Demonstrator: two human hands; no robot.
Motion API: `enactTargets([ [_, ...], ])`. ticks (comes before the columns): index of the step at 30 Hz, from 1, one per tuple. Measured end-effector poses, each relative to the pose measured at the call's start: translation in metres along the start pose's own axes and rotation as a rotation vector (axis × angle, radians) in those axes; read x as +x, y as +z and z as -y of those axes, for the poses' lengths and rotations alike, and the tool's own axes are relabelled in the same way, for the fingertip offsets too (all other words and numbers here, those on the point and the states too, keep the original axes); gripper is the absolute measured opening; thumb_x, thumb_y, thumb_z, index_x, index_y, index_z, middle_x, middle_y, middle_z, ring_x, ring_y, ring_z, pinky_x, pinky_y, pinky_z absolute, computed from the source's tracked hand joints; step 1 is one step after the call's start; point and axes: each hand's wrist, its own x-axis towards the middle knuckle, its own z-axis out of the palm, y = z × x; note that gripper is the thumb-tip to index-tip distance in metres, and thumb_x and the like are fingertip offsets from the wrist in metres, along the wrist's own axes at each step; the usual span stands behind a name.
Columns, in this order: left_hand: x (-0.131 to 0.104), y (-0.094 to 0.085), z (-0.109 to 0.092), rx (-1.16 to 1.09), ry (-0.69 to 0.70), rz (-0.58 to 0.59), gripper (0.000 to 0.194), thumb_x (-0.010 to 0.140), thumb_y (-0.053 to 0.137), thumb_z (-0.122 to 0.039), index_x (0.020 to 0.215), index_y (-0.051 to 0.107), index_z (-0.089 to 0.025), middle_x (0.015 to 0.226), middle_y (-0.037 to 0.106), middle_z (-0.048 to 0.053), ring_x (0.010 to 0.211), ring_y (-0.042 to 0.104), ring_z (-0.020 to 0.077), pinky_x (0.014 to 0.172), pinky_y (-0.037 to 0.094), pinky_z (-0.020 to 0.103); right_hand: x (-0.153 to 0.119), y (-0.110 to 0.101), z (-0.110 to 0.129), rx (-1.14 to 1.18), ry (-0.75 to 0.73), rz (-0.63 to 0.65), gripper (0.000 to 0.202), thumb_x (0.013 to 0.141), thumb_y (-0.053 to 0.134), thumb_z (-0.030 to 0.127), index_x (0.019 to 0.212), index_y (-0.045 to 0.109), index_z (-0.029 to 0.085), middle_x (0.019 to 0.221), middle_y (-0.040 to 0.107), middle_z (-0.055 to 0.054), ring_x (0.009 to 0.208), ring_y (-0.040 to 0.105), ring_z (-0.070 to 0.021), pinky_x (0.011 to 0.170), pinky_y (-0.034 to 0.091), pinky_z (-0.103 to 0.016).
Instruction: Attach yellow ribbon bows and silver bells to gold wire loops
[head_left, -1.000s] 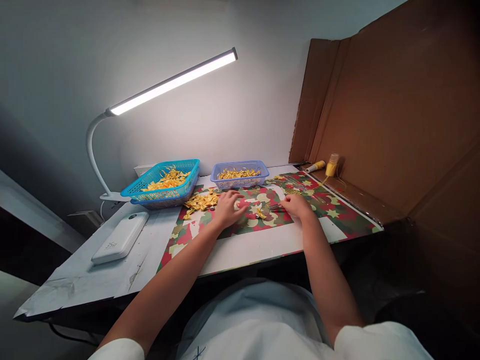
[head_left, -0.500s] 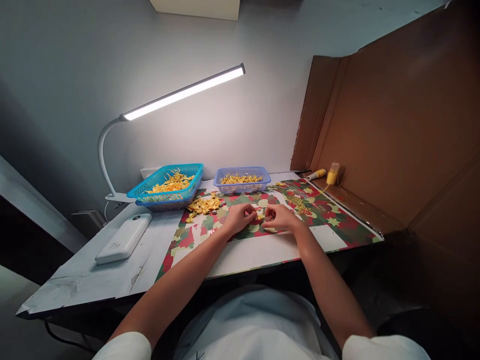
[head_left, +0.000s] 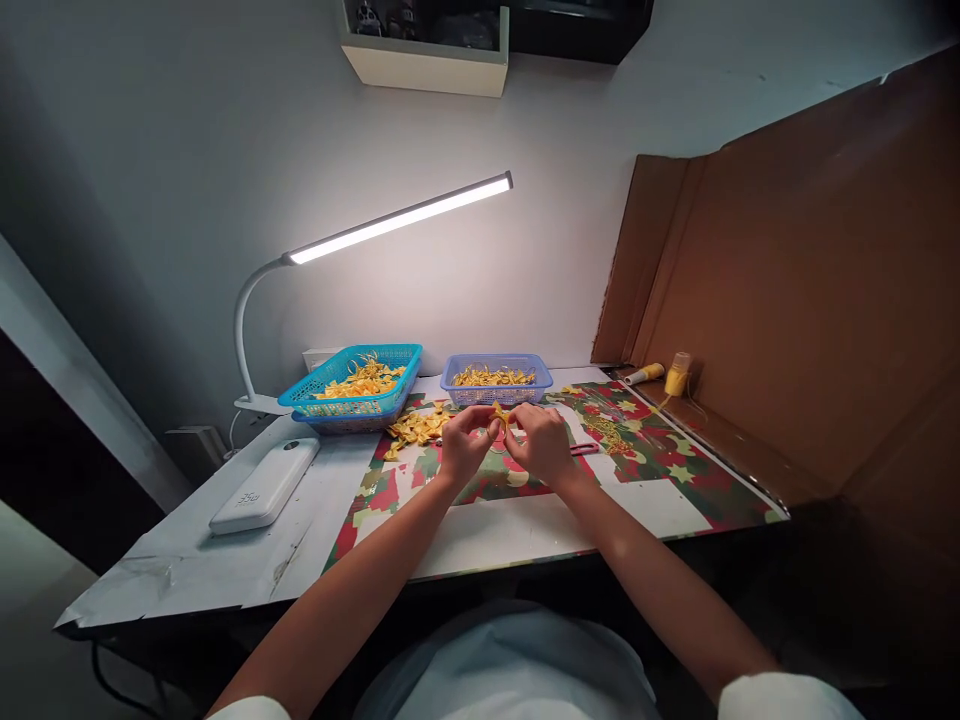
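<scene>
Between my two hands, above the patterned table cover, is a small golden ribbon bow [head_left: 500,412] with a loop of gold cord below it. My left hand [head_left: 466,440] pinches it from the left, thumb and fingertips together. From the other side my right hand [head_left: 538,440] pinches the same bow. Just left of my hands lies a loose pile of golden bows [head_left: 418,426]. A dark red-handled tool [head_left: 584,449] lies to the right of my right hand, partly covered by it, so its kind is unclear.
A turquoise basket [head_left: 405,352] of golden ribbon pieces and a lilac basket [head_left: 495,392] stand at the back. Gold cord [head_left: 609,434] lies right, near a yellow spool [head_left: 677,376]. A lamp [head_left: 244,330], a white power bank [head_left: 266,487] and a cardboard wall [head_left: 795,270] surround the area.
My hands have come together and lifted off the table, bringing the golden bow up between my fingertips. The red-handled tool now shows beside my right hand. My view has tilted upward.
</scene>
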Motion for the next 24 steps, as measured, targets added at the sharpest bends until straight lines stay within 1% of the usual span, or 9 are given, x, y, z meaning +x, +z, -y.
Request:
enactTargets([
  [3,0.001,0.0,0.002,-0.044,-0.013,-0.028,0.016,0.075,0.069,-0.03,0.082,0.071,-0.016,0.076,0.074,0.006,0.07,0.069,0.0173,0.067,0.056,0.028,-0.004,0.005,0.002,-0.023,-0.017,-0.083,0.004,0.08,0.055,0.022,0.077,0.055,0.018,0.076,0.064,-0.004,0.072,0.056,-0.018,0.071,0.029,-0.032],
  [5,0.001,0.001,0.004,-0.069,-0.025,-0.047,0.017,0.074,0.07,-0.031,0.081,0.072,-0.016,0.075,0.074,0.006,0.068,0.069,0.0171,0.066,0.055,0.028,-0.008,0.008,0.003,-0.035,-0.051,-0.148,0.01,0.08,0.056,0.024,0.073,0.053,0.019,0.07,0.062,-0.002,0.068,0.055,-0.0169,0.07,0.028,-0.032],
  [7,0.001,0.002,0.007,-0.093,-0.037,-0.058,0.018,0.073,0.072,-0.032,0.081,0.073,-0.016,0.075,0.074,0.006,0.068,0.069,0.0171,0.066,0.055,0.028,-0.011,0.011,0.003,-0.034,-0.082,-0.185,0.015,0.081,0.057,0.027,0.07,0.051,0.019,0.066,0.061,0.0,0.064,0.054,-0.0156,0.069,0.028,-0.031],
  [11,0.0,0.004,0.008,-0.141,-0.057,-0.053,0.019,0.072,0.074,-0.034,0.08,0.074,-0.016,0.073,0.074,0.005,0.066,0.068,0.0167,0.063,0.054,0.027,-0.012,0.014,0.002,-0.03,-0.042,-0.192,0.015,0.083,0.056,0.029,0.072,0.053,0.019,0.066,0.061,0.001,0.063,0.053,-0.0148,0.068,0.027,-0.032],
  [17,-0.001,0.004,0.005,-0.199,-0.089,-0.036,0.023,0.071,0.075,-0.037,0.079,0.073,-0.016,0.069,0.073,0.004,0.06,0.066,0.015,0.058,0.053,0.026,-0.013,0.013,0.003,-0.039,0.014,-0.156,0.012,0.083,0.049,0.021,0.074,0.055,0.019,0.068,0.064,-0.001,0.065,0.055,-0.016,0.069,0.026,-0.032],
  [20,-0.001,0.005,0.003,-0.217,-0.099,-0.029,0.023,0.071,0.075,-0.038,0.079,0.073,-0.016,0.069,0.073,0.004,0.06,0.066,0.0147,0.058,0.053,0.026,-0.014,0.012,0.003,-0.037,0.025,-0.147,0.012,0.083,0.048,0.019,0.074,0.056,0.018,0.07,0.066,-0.002,0.066,0.056,-0.0161,0.069,0.026,-0.032],
  [24,-0.002,0.006,0.003,-0.231,-0.104,-0.018,0.022,0.07,0.076,-0.036,0.079,0.072,-0.016,0.069,0.072,0.004,0.061,0.066,0.0148,0.06,0.053,0.026,-0.014,0.014,0.004,-0.038,0.03,-0.14,0.011,0.082,0.049,0.021,0.076,0.057,0.018,0.072,0.067,-0.002,0.068,0.057,-0.0166,0.069,0.026,-0.032],
])
